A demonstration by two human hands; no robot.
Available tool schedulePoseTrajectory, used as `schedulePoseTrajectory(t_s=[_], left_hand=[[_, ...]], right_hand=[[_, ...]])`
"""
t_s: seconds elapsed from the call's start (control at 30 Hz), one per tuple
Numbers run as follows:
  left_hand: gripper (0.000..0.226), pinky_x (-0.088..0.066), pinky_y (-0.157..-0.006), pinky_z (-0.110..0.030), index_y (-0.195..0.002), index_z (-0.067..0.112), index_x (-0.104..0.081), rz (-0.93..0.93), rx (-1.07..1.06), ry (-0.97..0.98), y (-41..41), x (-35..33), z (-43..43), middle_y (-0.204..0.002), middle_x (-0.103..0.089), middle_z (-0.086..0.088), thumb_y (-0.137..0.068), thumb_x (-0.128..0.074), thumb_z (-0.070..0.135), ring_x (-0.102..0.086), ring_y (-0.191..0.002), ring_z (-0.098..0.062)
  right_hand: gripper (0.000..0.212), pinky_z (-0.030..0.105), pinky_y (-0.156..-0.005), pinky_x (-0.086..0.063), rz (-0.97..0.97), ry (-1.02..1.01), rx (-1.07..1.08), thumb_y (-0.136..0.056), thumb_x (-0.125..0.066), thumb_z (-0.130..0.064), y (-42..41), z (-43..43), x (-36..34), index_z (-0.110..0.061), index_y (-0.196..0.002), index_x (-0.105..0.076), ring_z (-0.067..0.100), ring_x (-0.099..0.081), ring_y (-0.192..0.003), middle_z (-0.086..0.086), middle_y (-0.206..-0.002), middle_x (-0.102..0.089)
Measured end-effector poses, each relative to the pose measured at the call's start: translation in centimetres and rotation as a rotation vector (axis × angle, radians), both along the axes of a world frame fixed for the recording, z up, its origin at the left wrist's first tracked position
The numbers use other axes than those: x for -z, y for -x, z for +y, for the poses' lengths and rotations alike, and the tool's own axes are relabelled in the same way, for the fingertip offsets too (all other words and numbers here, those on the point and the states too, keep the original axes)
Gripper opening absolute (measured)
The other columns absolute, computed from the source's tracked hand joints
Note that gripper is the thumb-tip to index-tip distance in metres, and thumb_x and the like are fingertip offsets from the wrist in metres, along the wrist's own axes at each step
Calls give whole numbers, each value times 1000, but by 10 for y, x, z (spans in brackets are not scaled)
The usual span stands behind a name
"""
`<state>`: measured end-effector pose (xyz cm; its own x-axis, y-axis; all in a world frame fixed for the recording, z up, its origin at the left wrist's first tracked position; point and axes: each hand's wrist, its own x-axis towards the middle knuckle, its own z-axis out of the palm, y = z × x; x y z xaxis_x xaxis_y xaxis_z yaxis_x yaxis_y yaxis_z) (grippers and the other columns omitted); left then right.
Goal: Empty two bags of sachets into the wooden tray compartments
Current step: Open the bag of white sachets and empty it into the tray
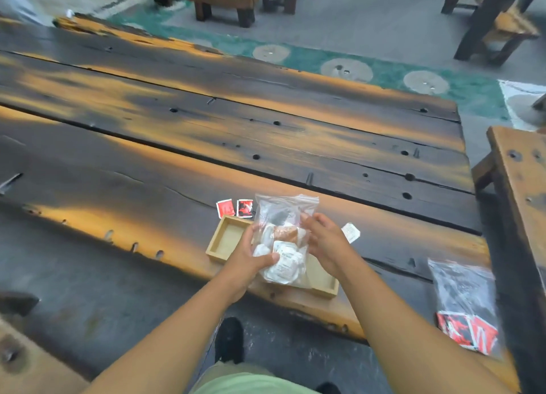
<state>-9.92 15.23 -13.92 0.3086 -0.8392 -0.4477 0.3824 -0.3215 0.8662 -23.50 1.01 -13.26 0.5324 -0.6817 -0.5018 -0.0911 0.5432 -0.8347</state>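
From the head camera, both hands hold a clear zip bag (283,234) upright over the wooden tray (227,240), which sits near the front edge of the dark plank table (206,127). The left hand (251,260) has its grip clamped on the lower left side of the bag, thumb pressed across the front near the white sachets (285,260) packed in the bottom. The right hand (325,240) has its grip closed on the bag's right edge, fingers curled behind the plastic. The bag's zip end points away from the person; whether it is open cannot be told.

The tray's left compartment is bare wood; the middle and right parts are mostly hidden behind the bag and hands. Two red sachets (235,208) lie flat on the table just beyond the tray's far left corner. One white sachet (350,232) lies on the table just right of the right hand.

A second clear bag (464,299) lies flat at the table's right end, well apart from the tray, with red sachets showing in its near end. A wooden bench (520,169) stands to the right of the table.
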Motion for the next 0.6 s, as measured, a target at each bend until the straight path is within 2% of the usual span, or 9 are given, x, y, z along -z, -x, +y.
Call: schedulePoseTrajectory(t_s=[0.07,0.2,0.3,0.4,0.5,0.53,0.6], left_hand=[[71,-60,-74,-38,-137,35,-43,33,78,0,-27,4,2,-130,-63,-9,-84,-72,-3,-67,-112,-33],[77,-52,-99,-54,-135,46,-46,37,210,-16,-80,17,4,-140,-56,-8,-74,-83,16,-62,-120,-32],[79,-48,-101,-60,-136,45,-47,75,246,-2,-112,29,5,-141,-56,-11,-74,-81,9,-62,-122,-34],[80,-46,-101,-63,-136,43,-48,84,281,12,-133,34,5,-138,-58,-12,-75,-76,1,-61,-121,-37],[79,-44,-104,-61,-137,41,-48,142,320,23,-150,40,2,-140,-57,-12,-77,-73,-4,-59,-125,-36],[79,-44,-105,-60,-138,40,-48,159,337,20,-154,41,1,-140,-58,-12,-78,-72,-4,-59,-125,-36],[74,-45,-104,-59,-138,33,-51,185,358,2,-159,42,0,-134,-63,-14,-77,-73,-4,-61,-122,-37]], right_hand=[[36,40,-78,-56,-86,-94,88,-96,-65,-30,-28,-2,1,-4,-120,-61,28,-68,-98,11,-109,-69],[20,39,-74,-59,-154,-155,177,-97,-62,-25,-77,-2,1,-7,-104,-67,25,-72,-86,9,-94,-73],[20,39,-74,-61,-153,-159,288,-100,-57,-18,-106,-2,-2,-3,-109,-67,26,-71,-87,13,-95,-73],[21,39,-72,-61,-146,-146,312,-102,-52,-14,-123,1,-8,-2,-111,-66,25,-69,-82,14,-94,-71],[29,48,-90,-58,-162,-148,346,-102,-52,-15,-131,5,-9,3,-123,-60,33,-65,-99,20,-106,-65],[30,51,-96,-55,-172,-153,354,-102,-52,-15,-133,7,-8,3,-125,-60,35,-63,-106,22,-111,-63],[26,52,-100,-52,-188,-159,355,-101,-52,-15,-136,10,-9,1,-120,-62,35,-65,-108,22,-112,-62]])
